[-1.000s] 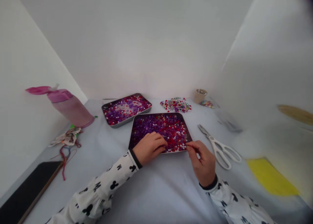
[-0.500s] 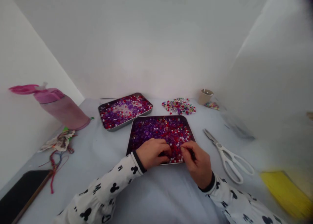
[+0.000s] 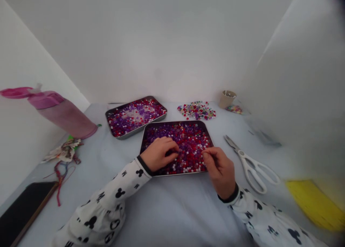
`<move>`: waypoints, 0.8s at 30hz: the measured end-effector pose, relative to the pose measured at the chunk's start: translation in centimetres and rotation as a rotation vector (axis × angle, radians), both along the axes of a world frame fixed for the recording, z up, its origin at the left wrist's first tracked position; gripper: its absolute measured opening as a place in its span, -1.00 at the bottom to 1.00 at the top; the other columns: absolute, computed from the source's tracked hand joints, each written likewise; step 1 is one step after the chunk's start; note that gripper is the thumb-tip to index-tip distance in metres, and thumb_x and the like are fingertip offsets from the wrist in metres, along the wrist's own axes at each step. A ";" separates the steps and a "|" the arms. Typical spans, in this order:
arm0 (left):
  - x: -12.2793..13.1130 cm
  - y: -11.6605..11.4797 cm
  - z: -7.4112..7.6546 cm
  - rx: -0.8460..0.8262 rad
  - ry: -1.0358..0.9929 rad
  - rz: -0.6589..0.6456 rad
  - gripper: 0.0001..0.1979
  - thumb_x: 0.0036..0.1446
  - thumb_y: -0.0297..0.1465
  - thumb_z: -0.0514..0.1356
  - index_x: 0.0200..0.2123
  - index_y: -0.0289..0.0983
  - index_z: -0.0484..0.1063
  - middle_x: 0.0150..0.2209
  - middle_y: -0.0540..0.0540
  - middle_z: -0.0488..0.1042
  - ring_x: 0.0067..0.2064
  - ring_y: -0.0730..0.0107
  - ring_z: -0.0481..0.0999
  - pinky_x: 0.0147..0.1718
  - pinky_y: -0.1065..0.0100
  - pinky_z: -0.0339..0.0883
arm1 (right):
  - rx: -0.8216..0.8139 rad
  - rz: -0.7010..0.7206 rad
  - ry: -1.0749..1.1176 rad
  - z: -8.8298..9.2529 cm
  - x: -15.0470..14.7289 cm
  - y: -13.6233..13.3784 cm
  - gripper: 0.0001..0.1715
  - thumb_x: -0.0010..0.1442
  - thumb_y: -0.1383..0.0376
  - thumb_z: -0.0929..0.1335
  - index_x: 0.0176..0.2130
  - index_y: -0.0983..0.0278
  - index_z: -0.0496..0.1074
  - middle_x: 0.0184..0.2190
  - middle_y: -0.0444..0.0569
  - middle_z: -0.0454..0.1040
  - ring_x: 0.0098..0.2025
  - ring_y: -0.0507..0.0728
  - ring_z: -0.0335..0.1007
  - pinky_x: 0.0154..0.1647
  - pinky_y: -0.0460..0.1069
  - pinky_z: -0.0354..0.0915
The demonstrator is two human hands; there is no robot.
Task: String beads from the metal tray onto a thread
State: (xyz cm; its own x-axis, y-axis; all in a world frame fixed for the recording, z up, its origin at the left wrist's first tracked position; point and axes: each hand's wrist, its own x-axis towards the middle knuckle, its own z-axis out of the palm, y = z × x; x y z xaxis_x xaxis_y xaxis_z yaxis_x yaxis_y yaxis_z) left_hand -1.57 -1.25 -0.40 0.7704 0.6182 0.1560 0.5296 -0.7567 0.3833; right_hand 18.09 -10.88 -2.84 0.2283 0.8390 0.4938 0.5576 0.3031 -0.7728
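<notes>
Over the left part of the near metal tray (image 3: 178, 174), my left hand (image 3: 159, 153) curves down toward the beads, its thumb and fingers a little apart and nothing visible between them. Purple, red and white beads (image 3: 185, 146) fill this tray. At its right edge my right hand (image 3: 220, 170) is closed, thumb and forefinger pinched together. Whatever the pinch holds is too small to make out. Behind and to the left, a second metal tray (image 3: 134, 132) carries more purple, red, white and pale beads.
White scissors (image 3: 252, 168) lie to the right, with a yellow sheet (image 3: 314, 200) beyond. Loose beads (image 3: 198, 111) and a small cup (image 3: 226, 99) are at the back. On the left are a pink bottle (image 3: 67, 117), coloured strings (image 3: 59, 175) and a dark phone-like slab (image 3: 25, 207).
My left hand has shifted left and away from my right hand, and its fingers have spread slightly. My right hand keeps its pinch at the tray's right side. The view has tilted slightly.
</notes>
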 end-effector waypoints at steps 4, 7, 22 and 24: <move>-1.0 1.3 0.0 0.005 -0.049 0.066 -0.85 0.12 -0.36 0.08 -0.29 -0.25 0.41 -0.25 -0.08 0.41 -0.19 0.33 0.35 -0.14 0.29 0.19 | -0.029 -0.004 0.046 -0.1 0.0 0.0 -0.88 0.18 0.29 0.24 -0.33 0.26 0.35 -0.59 -0.19 0.30 -0.57 -0.03 0.20 -0.52 -0.11 0.18; -1.3 1.8 -0.2 0.013 -0.052 0.094 -0.84 0.14 -0.38 0.06 -0.26 -0.25 0.40 -0.24 -0.08 0.42 -0.18 0.32 0.35 -0.14 0.29 0.20 | -0.049 0.003 0.087 -0.2 -0.1 0.0 -0.88 0.19 0.29 0.24 -0.32 0.26 0.34 -0.60 -0.21 0.28 -0.58 -0.03 0.19 -0.53 -0.12 0.18; 2.3 -2.5 0.4 -0.715 -0.538 0.213 -0.75 0.17 -0.31 0.03 -0.17 -0.28 0.39 -0.35 -0.04 0.46 -0.35 0.47 0.42 -0.32 0.41 0.30 | -0.020 0.065 -0.057 0.1 -0.3 0.3 -0.89 0.14 0.31 0.27 -0.40 0.25 0.37 -0.54 -0.16 0.36 -0.51 -0.01 0.25 -0.49 -0.11 0.18; 2.5 -2.6 0.3 -0.771 -0.552 0.215 -0.76 0.16 -0.32 0.05 -0.18 -0.28 0.41 -0.35 -0.03 0.45 -0.37 0.50 0.40 -0.34 0.43 0.29 | -0.012 0.093 -0.087 0.2 -0.5 0.4 -0.87 0.14 0.34 0.27 -0.44 0.26 0.35 -0.55 -0.16 0.31 -0.53 -0.02 0.22 -0.49 -0.11 0.16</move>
State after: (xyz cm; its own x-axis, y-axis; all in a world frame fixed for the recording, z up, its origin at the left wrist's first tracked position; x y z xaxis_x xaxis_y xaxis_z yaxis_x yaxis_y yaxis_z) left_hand 0.89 -3.87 -0.10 0.5690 0.8211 -0.0456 0.2243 -0.1015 0.9692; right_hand 17.60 -10.52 -2.66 0.1058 0.8604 0.4985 0.5929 0.3479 -0.7263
